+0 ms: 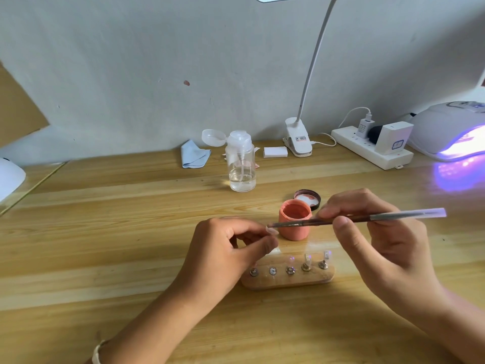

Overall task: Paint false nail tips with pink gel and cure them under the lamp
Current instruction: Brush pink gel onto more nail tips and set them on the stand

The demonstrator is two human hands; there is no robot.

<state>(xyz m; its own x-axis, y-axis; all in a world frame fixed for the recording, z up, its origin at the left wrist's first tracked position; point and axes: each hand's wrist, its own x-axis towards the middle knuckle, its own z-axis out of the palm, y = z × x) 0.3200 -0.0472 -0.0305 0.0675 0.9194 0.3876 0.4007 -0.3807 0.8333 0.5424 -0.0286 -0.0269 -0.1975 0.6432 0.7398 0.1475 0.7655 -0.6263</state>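
Note:
My left hand (231,248) pinches a small clear false nail tip (273,230) between thumb and fingers. A thin brush (367,218) lies across my right hand (378,232), which grips it; its bristle end touches that nail tip. Just behind the brush stands the open pink gel jar (295,219), with its dark lid (307,197) lying beyond it. Below my hands a wooden holder (287,281) carries several metal stands, two at the right with clear tips on them. The white curing lamp (446,132) glows violet at the far right.
A clear pump bottle (241,164) stands mid-table beside a blue cloth (194,155) and white pads (275,151). A clip-on desk lamp (299,139) and a power strip (372,149) with plugs sit by the wall. Some white object (9,177) is at the left edge.

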